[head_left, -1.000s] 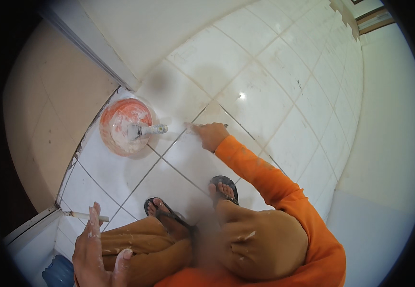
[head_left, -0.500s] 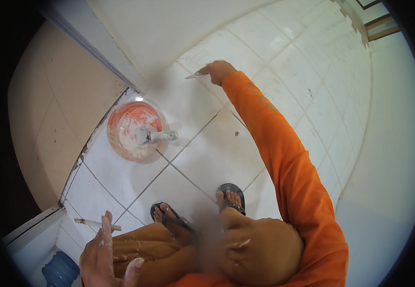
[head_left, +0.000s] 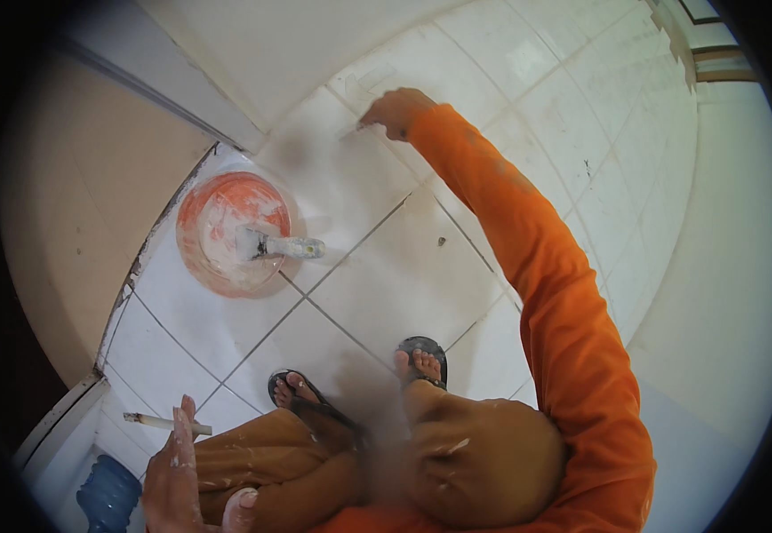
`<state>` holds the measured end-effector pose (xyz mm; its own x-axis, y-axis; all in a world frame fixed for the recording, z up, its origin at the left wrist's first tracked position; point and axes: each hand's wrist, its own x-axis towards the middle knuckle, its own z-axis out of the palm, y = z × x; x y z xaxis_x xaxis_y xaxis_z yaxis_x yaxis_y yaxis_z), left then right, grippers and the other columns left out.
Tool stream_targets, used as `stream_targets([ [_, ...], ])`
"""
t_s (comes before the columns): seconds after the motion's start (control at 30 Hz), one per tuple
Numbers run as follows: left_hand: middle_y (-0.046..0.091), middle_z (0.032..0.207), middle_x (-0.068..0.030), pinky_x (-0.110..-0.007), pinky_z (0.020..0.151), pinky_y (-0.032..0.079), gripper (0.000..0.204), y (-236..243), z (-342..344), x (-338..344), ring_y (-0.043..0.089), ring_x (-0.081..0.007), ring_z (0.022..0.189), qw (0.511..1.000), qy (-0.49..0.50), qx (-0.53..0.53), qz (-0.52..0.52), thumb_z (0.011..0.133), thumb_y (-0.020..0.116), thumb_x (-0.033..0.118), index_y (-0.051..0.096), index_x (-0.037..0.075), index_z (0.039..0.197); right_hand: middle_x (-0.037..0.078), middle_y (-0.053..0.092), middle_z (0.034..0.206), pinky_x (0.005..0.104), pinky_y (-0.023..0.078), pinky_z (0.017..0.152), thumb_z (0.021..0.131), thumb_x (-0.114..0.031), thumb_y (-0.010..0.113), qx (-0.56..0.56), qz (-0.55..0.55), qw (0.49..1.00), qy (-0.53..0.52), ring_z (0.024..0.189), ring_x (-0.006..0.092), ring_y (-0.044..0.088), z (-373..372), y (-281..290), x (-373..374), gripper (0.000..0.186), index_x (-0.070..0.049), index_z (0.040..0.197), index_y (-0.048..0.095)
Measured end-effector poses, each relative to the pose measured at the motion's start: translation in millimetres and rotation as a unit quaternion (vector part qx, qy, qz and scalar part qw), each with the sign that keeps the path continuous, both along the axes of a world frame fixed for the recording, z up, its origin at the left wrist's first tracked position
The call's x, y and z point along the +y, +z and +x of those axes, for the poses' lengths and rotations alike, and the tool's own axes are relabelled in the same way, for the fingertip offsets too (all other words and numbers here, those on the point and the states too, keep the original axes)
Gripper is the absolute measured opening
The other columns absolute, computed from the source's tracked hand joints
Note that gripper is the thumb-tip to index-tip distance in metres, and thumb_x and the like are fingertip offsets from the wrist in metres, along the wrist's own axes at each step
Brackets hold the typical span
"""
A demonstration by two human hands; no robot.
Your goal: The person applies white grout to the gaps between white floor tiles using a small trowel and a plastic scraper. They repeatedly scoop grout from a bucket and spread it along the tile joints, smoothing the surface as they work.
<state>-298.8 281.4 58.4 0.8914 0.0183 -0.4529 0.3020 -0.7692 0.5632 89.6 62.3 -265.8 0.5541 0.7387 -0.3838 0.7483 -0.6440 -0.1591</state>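
Between the fingers of my left hand [head_left: 177, 484], low at the left, is a lit-looking white cigarette [head_left: 168, 424]; the fingers are smeared with white. My right arm, in an orange sleeve, reaches far forward. My right hand [head_left: 396, 112] pinches a thin, flat, pale piece [head_left: 353, 133], its edge down by the white floor tiles near a tile joint; most of it is hidden by the fingers. A round orange-red tub [head_left: 190, 222] with white paste stands on the tiles to the left. Across its rim lies a putty knife [head_left: 290, 247], blade in the paste, handle pointing right.
My sandalled feet [head_left: 421, 360] rest on the tiles below the tub. A white door frame or wall edge [head_left: 199, 98] rises beyond the tub, and a beige tiled floor [head_left: 75, 213] lies past a raised edge at the left. A blue plastic bottle [head_left: 110, 493] is at the lower left.
My right hand has shifted slightly left and forward, and its flat piece is turned more edge-on. My left hand keeps the cigarette. The whole view has shifted a little.
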Motion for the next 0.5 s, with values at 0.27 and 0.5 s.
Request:
stream_targets([
  [0.27,0.053,0.141,-0.0267,-0.041,0.105,0.044,0.059,5.7,-13.3,-6.7,0.056,-0.0368,0.126,1.0,0.005,-0.017,0.024,0.095,0.065,0.014,0.043,-0.007,0.146,0.003,0.073,0.109,0.0418,0.055,0.081,0.072,0.007,0.058,0.019,0.03,0.999,-0.03,0.097,0.0298,0.068,-91.3,-3.1,-109.2,0.054,-0.023,0.114,0.074],
  [0.5,0.056,0.138,-0.027,-0.041,0.105,0.045,0.058,19.6,-41.3,-27.9,0.056,-0.0367,0.127,0.997,-0.007,-0.029,0.076,0.096,0.065,0.015,0.043,-0.007,0.145,0.003,0.072,0.116,0.0424,0.053,0.09,0.082,0.002,0.056,0.02,0.082,0.996,-0.035,0.104,0.0294,0.066,-118.6,9.5,-131.2,0.043,-0.018,0.117,0.07],
])
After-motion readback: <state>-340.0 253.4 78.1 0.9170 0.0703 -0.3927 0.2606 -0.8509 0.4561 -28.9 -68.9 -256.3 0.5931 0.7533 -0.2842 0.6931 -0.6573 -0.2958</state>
